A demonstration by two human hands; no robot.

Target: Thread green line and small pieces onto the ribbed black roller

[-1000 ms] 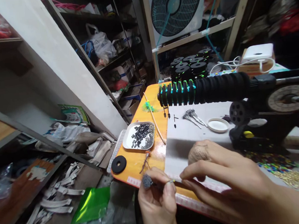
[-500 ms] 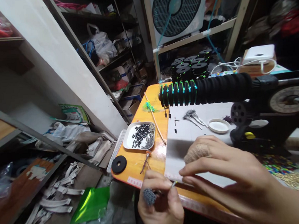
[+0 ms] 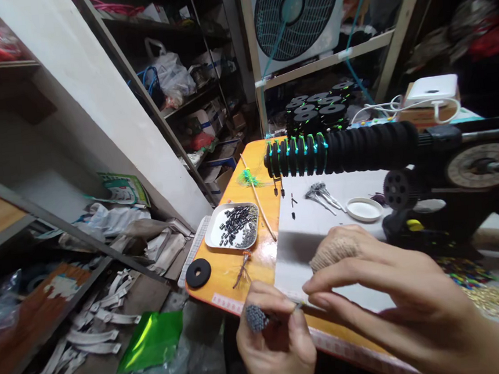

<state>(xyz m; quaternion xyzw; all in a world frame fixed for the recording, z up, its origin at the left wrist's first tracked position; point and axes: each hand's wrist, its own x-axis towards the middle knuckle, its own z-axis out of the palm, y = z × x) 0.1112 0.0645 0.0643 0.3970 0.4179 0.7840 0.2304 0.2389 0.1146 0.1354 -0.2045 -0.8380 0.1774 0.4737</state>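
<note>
My left hand (image 3: 285, 352) is closed round a bundle of thin grey strands (image 3: 256, 318), their round cut ends facing left. Its thumb and forefinger pinch a small slim piece with a yellowish tip (image 3: 300, 304), which points toward the other hand. Just right of that tip, my right hand (image 3: 385, 291) has thumb and forefinger drawn together; whatever lies between them is too fine to make out. Beige wrapping (image 3: 334, 253) covers one of its fingers. Beneath both hands are the orange table (image 3: 263, 270) and a white sheet (image 3: 288, 256).
A white tray (image 3: 211, 237) holds black and grey small parts. Beside it lie a black ring (image 3: 198, 273) and a thin stick (image 3: 263, 212). A horizontal black roller (image 3: 360, 148) with green cords spans the back. Loose gold pieces (image 3: 495, 302) lie at right.
My left hand has shifted slightly right and closer to my right hand, carrying the bundle and small piece. My right hand has moved slightly right, its fingers still together.
</note>
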